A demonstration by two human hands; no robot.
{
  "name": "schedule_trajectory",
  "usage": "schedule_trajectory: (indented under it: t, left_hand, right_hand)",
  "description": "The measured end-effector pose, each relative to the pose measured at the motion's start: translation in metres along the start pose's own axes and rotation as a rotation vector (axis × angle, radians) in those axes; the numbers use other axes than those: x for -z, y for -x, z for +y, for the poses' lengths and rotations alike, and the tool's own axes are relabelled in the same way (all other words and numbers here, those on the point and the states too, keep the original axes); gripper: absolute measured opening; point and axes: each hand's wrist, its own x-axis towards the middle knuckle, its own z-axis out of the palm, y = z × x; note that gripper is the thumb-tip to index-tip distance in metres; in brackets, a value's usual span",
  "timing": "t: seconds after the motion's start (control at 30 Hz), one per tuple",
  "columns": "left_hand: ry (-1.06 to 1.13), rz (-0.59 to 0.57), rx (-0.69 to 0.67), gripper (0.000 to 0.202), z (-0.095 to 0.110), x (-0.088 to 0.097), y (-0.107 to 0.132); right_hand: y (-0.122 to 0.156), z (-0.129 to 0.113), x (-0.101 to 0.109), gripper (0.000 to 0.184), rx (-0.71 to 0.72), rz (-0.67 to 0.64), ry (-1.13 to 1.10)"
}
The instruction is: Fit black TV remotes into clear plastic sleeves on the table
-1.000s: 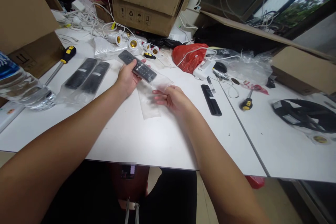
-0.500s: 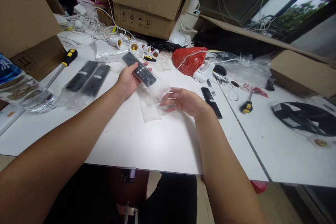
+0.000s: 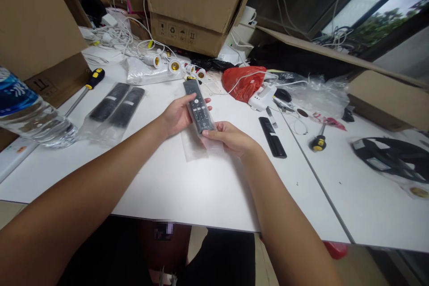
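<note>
A dark remote control (image 3: pixel 199 109) in a clear plastic sleeve is held above the white table. My left hand (image 3: pixel 179 115) is closed around its upper part, thumb on the face. At its lower end my right hand (image 3: pixel 231 137) pinches the sleeved remote, thumb on top. Beneath the hands a flat, cloudy plastic sleeve (image 3: pixel 194 148) lies on the table, partly covered. To the left rest two dark remotes in sleeves (image 3: pixel 118 106), side by side. On the right lies a bare black remote (image 3: pixel 272 137), back up with a white label.
A water bottle (image 3: pixel 31 111) and a screwdriver (image 3: pixel 89 87) are at the left. Cardboard boxes (image 3: pixel 187 4) stand behind lamp sockets (image 3: pixel 174 66) and cables. Rightward are a red bag (image 3: pixel 243 82), a white power strip (image 3: pixel 263 95), a second screwdriver (image 3: pixel 318 142) and a black reel (image 3: pixel 385 158).
The held remote has swung to a more upright angle and moved right, toward my right hand. My right hand, its fingers spread before, has closed on the lower end.
</note>
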Motion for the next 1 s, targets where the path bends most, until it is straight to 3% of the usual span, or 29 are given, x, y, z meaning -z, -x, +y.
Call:
schedule_trajectory:
  t: [0.1,0.27,0.33,0.43,0.6,0.7,0.8,0.87,1.0]
  left_hand:
    - [0.020,0.074,-0.055,0.018,0.001,-0.002,-0.001]
    - [-0.011,0.315,-0.139,0.011,0.000,-0.003,-0.003]
    - [-0.028,0.349,-0.137,0.009,0.002,-0.001,-0.005]
    - [-0.037,0.335,-0.144,0.007,0.004,0.000,-0.005]
    - [0.028,0.173,-0.134,0.023,0.009,-0.015,0.009]
    - [0.047,0.196,-0.099,0.024,0.018,-0.031,0.020]
    - [0.050,0.209,-0.043,0.021,0.038,-0.037,0.020]
    - [-0.088,0.239,0.044,0.020,0.057,-0.032,0.012]
    - [-0.814,0.636,0.168,0.018,0.089,-0.006,-0.004]
  right_hand:
    - [-0.003,0.004,-0.002,0.026,-0.020,-0.035,-0.044]
    - [-0.008,0.014,-0.005,0.027,-0.040,-0.062,-0.002]
    - [-0.009,0.015,-0.005,0.028,-0.039,-0.056,0.021]
    - [-0.008,0.013,-0.005,0.028,-0.041,-0.073,0.035]
    - [-0.006,0.010,-0.017,0.025,0.025,-0.140,-0.104]
    - [-0.006,0.010,-0.025,0.026,0.065,-0.231,-0.178]
    - [-0.006,0.013,-0.021,0.041,0.038,-0.313,-0.141]
    - [-0.006,0.014,-0.013,0.044,0.027,-0.294,-0.113]
    - [-0.007,0.013,0.000,0.032,0.090,-0.127,-0.134]
